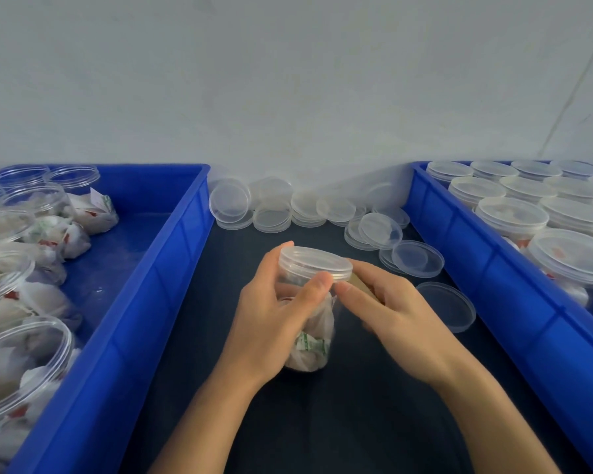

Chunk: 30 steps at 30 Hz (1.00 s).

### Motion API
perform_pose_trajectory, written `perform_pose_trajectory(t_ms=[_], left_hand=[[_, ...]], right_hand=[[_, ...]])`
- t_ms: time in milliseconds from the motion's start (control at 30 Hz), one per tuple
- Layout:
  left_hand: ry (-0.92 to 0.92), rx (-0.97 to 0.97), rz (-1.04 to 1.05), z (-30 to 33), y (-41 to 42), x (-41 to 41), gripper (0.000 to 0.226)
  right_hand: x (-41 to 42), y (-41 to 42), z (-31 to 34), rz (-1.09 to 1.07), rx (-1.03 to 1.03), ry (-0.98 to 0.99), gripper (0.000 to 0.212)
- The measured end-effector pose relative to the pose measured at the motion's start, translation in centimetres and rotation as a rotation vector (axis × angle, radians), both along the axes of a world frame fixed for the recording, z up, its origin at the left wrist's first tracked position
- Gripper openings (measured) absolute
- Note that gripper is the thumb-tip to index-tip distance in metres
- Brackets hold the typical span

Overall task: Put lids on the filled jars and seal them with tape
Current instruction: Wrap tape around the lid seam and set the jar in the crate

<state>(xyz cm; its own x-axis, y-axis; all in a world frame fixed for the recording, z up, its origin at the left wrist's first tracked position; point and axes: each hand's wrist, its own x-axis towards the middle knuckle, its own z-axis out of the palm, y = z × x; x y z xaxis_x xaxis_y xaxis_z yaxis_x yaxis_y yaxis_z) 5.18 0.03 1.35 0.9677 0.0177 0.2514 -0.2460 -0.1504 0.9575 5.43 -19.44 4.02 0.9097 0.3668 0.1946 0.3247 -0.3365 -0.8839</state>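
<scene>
Grip and workpiece at the taping step. My left hand [271,309] wraps the jar [310,319], fingers behind and thumb [317,285] across its front just under the lid [315,263]; that grip is curled round the jar and steadies it upright on the dark tabletop [339,422], midway between the two crates and nearer the front edge than the back. My right hand [384,302] reaches in from the right, index fingertip [343,288] meeting the left thumb at the lid's skirt, with a tan strip, apparently the tape [363,280], showing between its fingers and the lid. The blur leaves me unable to tell whether the right grip is pinching the strip or only pressing it.

To do this step well, I judge that the lid should sit level and fully down first. The tape should bridge the seam between lid and jar wall, be pressed flat under the thumb, and the jar be turned by the left hand rather than the tape dragged.

Loose lids [322,206] lie along the back edge and toward the right. The left blue crate [144,302] holds open filled jars; the right blue crate [493,268] holds lidded ones.
</scene>
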Motion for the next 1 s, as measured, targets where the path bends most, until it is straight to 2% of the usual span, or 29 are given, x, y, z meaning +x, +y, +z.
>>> perform_pose_trajectory(t_ms=[200, 333, 500, 600, 1000], left_hand=[[0.045, -0.029, 0.031, -0.1, 0.7, 0.3, 0.081], [0.069, -0.034, 0.026, 0.0, 1.1, 0.4, 0.079], [0.099, -0.041, 0.004, 0.1, 1.2, 0.4, 0.071], [0.109, -0.056, -0.012, 0.0, 1.2, 0.4, 0.074], [0.152, -0.103, -0.105, 0.4, 1.5, 0.3, 0.065]], right_hand=[[0.0, 0.1, -0.3, 0.018, -0.051, 0.001, 0.027], [0.3, -0.4, -0.4, 0.004, -0.045, 0.053, 0.036], [0.4, -0.6, -0.2, -0.007, -0.007, 0.103, 0.036], [0.4, -0.7, -0.2, -0.045, -0.055, 0.092, 0.044], [0.1, -0.4, -0.1, -0.083, -0.153, 0.071, 0.04]])
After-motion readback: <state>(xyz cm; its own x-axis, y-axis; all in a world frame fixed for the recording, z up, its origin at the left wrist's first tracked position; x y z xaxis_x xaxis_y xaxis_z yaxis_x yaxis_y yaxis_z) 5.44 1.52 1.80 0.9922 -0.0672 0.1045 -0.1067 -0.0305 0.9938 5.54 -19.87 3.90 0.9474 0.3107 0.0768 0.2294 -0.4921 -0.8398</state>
